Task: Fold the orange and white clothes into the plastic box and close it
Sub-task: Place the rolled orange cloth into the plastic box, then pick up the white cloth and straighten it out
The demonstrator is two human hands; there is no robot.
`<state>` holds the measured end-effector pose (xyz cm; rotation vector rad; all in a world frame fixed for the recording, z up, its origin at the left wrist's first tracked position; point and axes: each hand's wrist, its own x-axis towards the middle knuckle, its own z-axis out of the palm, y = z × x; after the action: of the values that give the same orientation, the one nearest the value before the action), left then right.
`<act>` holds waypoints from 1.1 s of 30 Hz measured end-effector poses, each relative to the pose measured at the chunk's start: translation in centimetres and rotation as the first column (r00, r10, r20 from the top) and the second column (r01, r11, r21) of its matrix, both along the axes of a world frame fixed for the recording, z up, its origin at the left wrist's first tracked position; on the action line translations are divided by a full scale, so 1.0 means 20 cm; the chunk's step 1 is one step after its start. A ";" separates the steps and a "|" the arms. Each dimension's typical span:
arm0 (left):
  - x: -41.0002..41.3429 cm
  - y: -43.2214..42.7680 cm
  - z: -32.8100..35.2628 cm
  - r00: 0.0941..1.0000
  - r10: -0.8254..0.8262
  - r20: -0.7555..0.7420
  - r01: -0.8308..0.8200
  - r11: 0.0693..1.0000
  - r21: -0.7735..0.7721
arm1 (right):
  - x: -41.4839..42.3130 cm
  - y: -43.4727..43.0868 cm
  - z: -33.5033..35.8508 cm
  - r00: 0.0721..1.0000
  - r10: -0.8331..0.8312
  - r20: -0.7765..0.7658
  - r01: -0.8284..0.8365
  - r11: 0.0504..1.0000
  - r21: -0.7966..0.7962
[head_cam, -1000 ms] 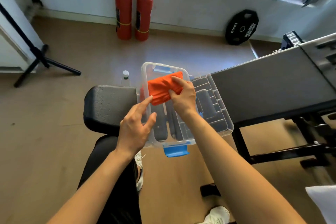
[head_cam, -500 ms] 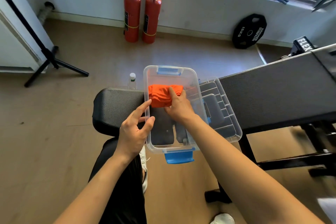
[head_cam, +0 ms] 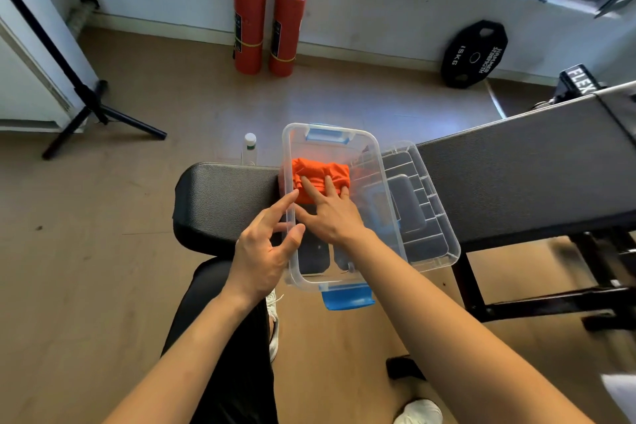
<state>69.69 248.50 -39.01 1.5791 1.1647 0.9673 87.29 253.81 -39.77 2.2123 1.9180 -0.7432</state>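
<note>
Where 1 s earlier right hand (head_cam: 332, 213) held orange cloth (head_cam: 320, 177) above box (head_cam: 382, 189), cloth lay inside, frame centre, fingers flat, pressing, not gripping. Left hand (head_cam: 266, 248) released, fingers spread at box's left wall. Orange stowed; white cloth (head_cam: 621, 396), lower right, and lid (head_cam: 423, 203) remained.

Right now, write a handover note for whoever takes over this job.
Right hand: flat in the box, fingers pressing the folded orange cloth at its far end; no closed grip.
Left hand: open, at the box's left wall.
Lid: off, lying on the bench right of the box.
Done: orange cloth in.
Left: fold and add the white cloth, probably the white patch at the lower right edge, then close the lid.
</note>
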 end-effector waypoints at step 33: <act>0.51 -0.62 0.38 0.834 -0.512 -0.204 0.545 0.822 0.167 | 0.39 -1.59 0.58 0.625 -0.430 -0.651 0.774 0.231 0.590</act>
<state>79.96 236.13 -31.45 2.0397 0.6536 0.6206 95.00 221.91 -28.08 3.9038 1.5978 -0.1918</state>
